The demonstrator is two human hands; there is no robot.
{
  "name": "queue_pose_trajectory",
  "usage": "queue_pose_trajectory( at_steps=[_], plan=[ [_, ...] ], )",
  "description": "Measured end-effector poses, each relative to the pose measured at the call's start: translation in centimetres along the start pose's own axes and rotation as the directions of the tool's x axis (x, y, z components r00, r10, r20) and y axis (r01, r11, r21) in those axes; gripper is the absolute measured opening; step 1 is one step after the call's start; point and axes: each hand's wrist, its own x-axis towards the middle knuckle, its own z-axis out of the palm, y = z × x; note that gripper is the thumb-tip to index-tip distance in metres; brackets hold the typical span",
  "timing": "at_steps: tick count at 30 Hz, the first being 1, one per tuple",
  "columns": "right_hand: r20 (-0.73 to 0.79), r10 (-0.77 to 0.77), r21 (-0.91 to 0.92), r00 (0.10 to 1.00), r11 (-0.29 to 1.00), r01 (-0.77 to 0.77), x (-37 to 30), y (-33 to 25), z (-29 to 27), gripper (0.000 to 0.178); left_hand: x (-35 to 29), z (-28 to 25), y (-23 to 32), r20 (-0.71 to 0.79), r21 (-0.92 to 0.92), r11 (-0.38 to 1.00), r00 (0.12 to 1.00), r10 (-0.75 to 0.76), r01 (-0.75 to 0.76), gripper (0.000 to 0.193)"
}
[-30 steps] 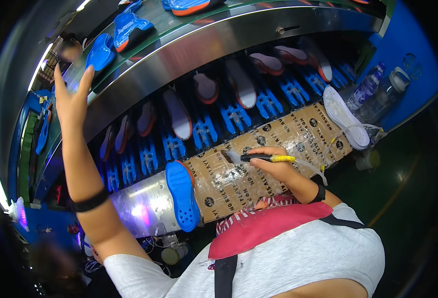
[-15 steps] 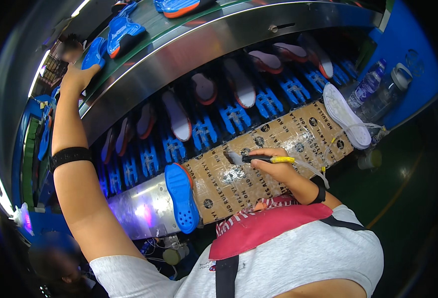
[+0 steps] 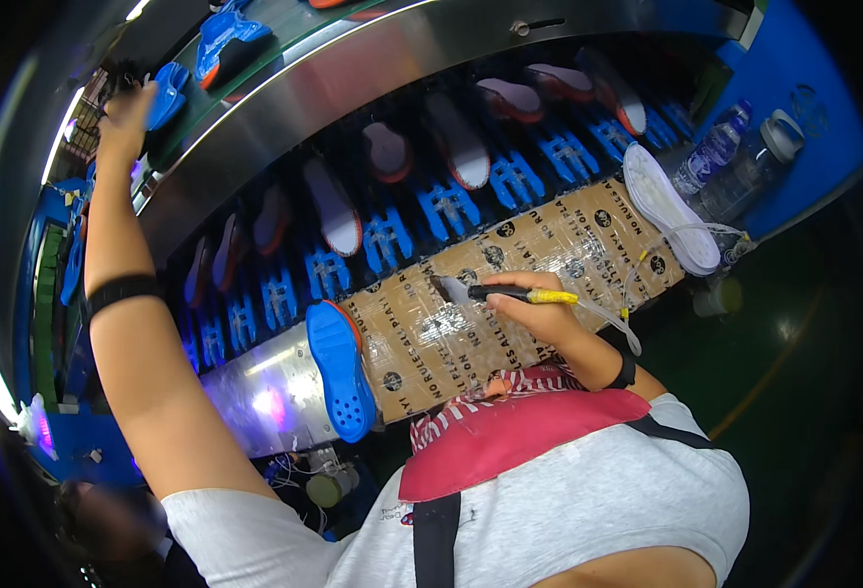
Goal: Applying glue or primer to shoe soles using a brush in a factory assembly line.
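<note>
My left hand (image 3: 126, 116) is stretched out at the far left, close to a blue shoe part (image 3: 167, 96) on the upper belt. Motion smears its fingers, and contact with that part is unclear. In my right hand (image 3: 541, 314) is a brush (image 3: 500, 293) with a black handle and a yellow end, joined to a thin clear hose (image 3: 610, 316). Its dark bristles hover over or rest on the cardboard-covered bench (image 3: 422, 363); which one I cannot tell. A blue shoe sole with round holes (image 3: 337, 363) lies across the bench's left part.
Pale, red-edged soles (image 3: 456, 142) and blue holders (image 3: 387, 240) line the rack behind the bench. A white sole (image 3: 669, 211) lies at the bench's right end, beside two bottles (image 3: 714, 162). Another blue shoe part (image 3: 226, 44) sits on the upper belt (image 3: 294, 54).
My left hand has shifted away from the blue shoe part, up and to the left. The right hand keeps the brush at about the same place. The whole view has shifted slightly.
</note>
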Motion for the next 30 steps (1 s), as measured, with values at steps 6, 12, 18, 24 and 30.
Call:
queue_pose_trajectory(
  at_steps=[6, 12, 18, 24, 30],
  plan=[
    [-0.029, -0.020, -0.024, 0.999, 1.000, 0.019, 0.4, 0.9, -0.3, 0.024, -10.9, 4.7, -11.7, -0.416, -0.447, 0.803, 0.886, 0.204, -0.394, 0.040],
    [0.061, 0.080, 0.051, 0.995, 0.995, -0.083, 0.7, -0.6, 1.1, 0.024, -32.6, 19.9, -27.0, 0.281, -0.174, 0.981, 0.951, 0.127, -0.080, 0.078],
    [0.098, 0.023, -0.023, 0.995, 1.000, -0.020, 1.2, -0.1, 2.1, 0.025, -38.2, 19.1, -23.6, 0.683, -0.224, 0.872, 0.708, -0.179, 0.436, 0.071],
    [0.153, 0.071, -0.053, 0.986, 0.997, -0.063, 1.2, -0.3, 3.1, 0.027, -39.1, 19.3, -23.2, 0.439, -0.166, 0.978, 0.898, -0.044, 0.129, 0.061],
    [0.154, 0.037, -0.056, 0.987, 0.998, -0.028, 1.5, 0.3, 3.1, 0.026, -39.2, 16.8, -19.3, 0.595, -0.127, 0.964, 0.795, -0.115, 0.235, 0.062]
  ],
)
